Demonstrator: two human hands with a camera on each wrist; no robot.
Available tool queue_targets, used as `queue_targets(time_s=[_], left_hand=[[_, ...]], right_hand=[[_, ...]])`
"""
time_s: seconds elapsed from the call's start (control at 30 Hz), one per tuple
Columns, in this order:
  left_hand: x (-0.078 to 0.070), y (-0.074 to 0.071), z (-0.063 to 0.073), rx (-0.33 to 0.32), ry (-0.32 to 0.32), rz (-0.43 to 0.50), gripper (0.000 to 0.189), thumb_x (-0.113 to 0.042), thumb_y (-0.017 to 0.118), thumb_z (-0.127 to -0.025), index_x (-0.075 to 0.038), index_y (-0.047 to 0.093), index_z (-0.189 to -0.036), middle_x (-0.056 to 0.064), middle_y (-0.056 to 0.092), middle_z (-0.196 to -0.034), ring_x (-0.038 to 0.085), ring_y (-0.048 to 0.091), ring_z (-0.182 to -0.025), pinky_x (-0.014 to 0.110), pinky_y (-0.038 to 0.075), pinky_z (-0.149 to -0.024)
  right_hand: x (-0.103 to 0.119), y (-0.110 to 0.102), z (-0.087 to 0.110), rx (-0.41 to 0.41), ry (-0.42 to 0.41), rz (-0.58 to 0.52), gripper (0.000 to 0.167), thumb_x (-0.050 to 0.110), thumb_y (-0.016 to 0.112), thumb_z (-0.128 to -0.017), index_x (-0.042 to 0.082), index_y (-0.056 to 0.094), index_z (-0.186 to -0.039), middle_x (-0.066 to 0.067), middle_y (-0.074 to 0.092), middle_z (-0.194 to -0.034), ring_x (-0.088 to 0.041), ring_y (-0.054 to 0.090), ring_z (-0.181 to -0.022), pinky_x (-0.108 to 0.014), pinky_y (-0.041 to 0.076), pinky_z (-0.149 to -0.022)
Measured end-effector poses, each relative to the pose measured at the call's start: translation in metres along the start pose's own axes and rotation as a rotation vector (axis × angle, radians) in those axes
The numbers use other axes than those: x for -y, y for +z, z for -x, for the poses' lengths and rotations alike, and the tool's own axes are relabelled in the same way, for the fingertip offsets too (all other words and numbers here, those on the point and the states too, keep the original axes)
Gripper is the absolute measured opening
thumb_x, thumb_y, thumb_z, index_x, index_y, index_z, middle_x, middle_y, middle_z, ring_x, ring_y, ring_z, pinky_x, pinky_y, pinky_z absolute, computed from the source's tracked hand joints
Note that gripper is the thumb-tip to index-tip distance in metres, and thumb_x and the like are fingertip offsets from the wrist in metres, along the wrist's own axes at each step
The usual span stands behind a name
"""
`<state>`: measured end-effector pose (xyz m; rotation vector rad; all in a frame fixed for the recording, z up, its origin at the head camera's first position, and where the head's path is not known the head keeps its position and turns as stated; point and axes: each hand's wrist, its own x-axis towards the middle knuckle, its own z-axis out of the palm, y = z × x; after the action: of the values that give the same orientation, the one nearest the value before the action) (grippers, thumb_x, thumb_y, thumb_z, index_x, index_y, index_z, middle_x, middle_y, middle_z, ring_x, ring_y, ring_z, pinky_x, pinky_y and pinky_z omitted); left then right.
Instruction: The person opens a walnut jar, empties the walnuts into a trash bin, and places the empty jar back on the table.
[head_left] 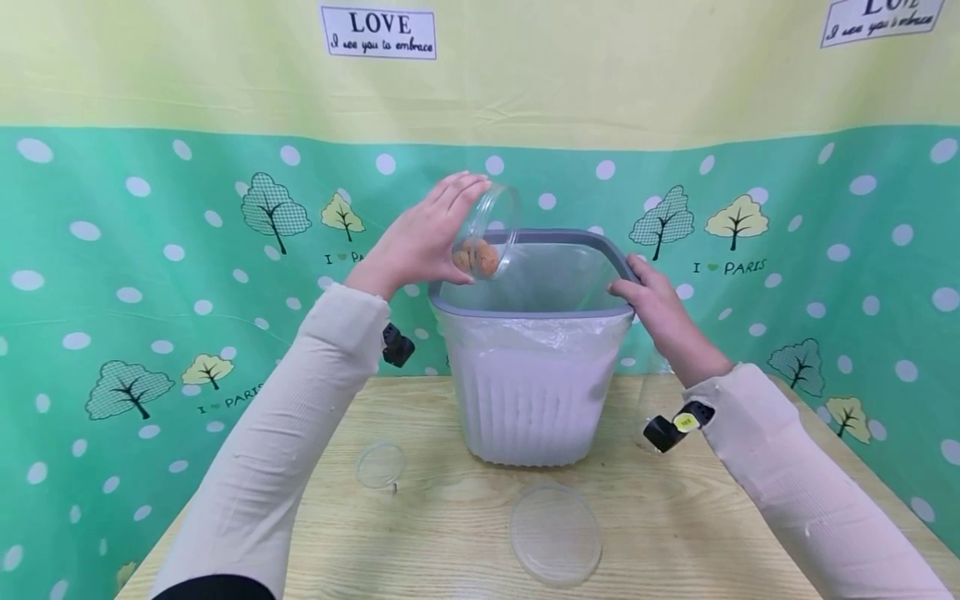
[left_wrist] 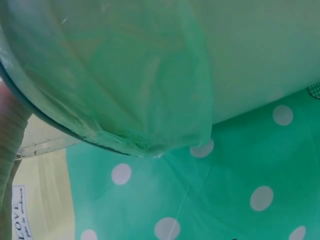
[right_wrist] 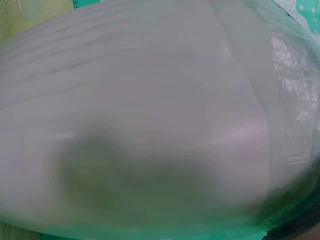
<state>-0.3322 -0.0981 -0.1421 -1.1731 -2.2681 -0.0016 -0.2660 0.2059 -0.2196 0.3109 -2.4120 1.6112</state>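
Note:
In the head view my left hand (head_left: 420, 240) holds a clear plastic tub (head_left: 504, 207) tipped on its side above the left part of a trash bin's opening. Several orange-brown round pieces (head_left: 486, 259) lie inside the tub, too indistinct to name. The white bin (head_left: 534, 400) stands upright, with a grey rim (head_left: 536, 314) and a thin plastic liner (head_left: 555, 335) folded over its edge. At the rim's right side, my right hand (head_left: 663, 315) grips with the thumb inward. Bin wall (right_wrist: 150, 95) fills most of the right wrist view; the liner (left_wrist: 145, 90) dominates the left.
A large clear round lid (head_left: 557, 535) lies on the wooden table (head_left: 450, 550) in front of the bin. To its left is a smaller clear disc (head_left: 380, 465). Something transparent (head_left: 651, 396) stands right of the bin, partly hidden. A patterned curtain (head_left: 187, 283) hangs behind.

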Motion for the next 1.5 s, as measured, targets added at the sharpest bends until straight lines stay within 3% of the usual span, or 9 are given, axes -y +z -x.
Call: queue_targets(time_s=[0.13,0.33,1.0,1.23,1.5], left_hand=[[0.0011,-0.0001,0.0010,-0.007,0.005,-0.009,0.118,-0.037,0.089,-0.060,-0.002,0.018,-0.147,0.012,0.022,-0.153,0.028,0.011,-0.143,0.040,0.027,-0.112],[0.0018,-0.0005,0.0018,-0.003,0.011,-0.025,0.118,-0.038,0.089,-0.060,-0.002,0.018,-0.147,0.012,0.022,-0.153,0.028,0.012,-0.143,0.040,0.028,-0.111],[0.0012,0.0018,0.0004,-0.003,0.034,-0.058,0.117,-0.038,0.089,-0.059,-0.003,0.020,-0.147,0.012,0.023,-0.152,0.029,0.013,-0.143,0.038,0.028,-0.111],[0.0000,0.0030,-0.0005,-0.021,0.071,-0.072,0.117,-0.037,0.090,-0.057,-0.002,0.021,-0.146,0.013,0.024,-0.152,0.030,0.016,-0.142,0.037,0.028,-0.111],[-0.0011,0.0020,-0.0002,-0.040,0.090,-0.081,0.117,-0.035,0.091,-0.057,-0.002,0.022,-0.145,0.013,0.025,-0.151,0.030,0.017,-0.142,0.036,0.027,-0.112]], right_hand=[[-0.0003,0.0003,-0.0002,0.000,0.005,0.002,0.068,0.020,0.044,-0.092,0.003,0.015,-0.150,-0.018,0.020,-0.154,-0.032,0.015,-0.141,-0.058,0.014,-0.111],[-0.0009,0.0012,-0.0007,-0.008,-0.021,-0.004,0.058,0.018,0.044,-0.091,-0.001,0.028,-0.144,-0.023,0.032,-0.146,-0.035,0.024,-0.136,-0.059,0.018,-0.109],[-0.0020,0.0003,-0.0011,0.001,-0.009,-0.007,0.068,0.017,0.044,-0.092,0.004,0.013,-0.151,-0.017,0.019,-0.154,-0.030,0.013,-0.142,-0.055,0.014,-0.112],[-0.0024,-0.0001,-0.0018,0.002,0.006,-0.002,0.070,0.018,0.044,-0.092,0.006,0.009,-0.151,-0.014,0.012,-0.156,-0.028,0.008,-0.143,-0.053,0.012,-0.113],[-0.0019,0.0000,-0.0013,-0.002,0.001,-0.001,0.068,0.018,0.044,-0.092,0.005,0.013,-0.151,-0.016,0.018,-0.155,-0.029,0.013,-0.142,-0.054,0.014,-0.112]])
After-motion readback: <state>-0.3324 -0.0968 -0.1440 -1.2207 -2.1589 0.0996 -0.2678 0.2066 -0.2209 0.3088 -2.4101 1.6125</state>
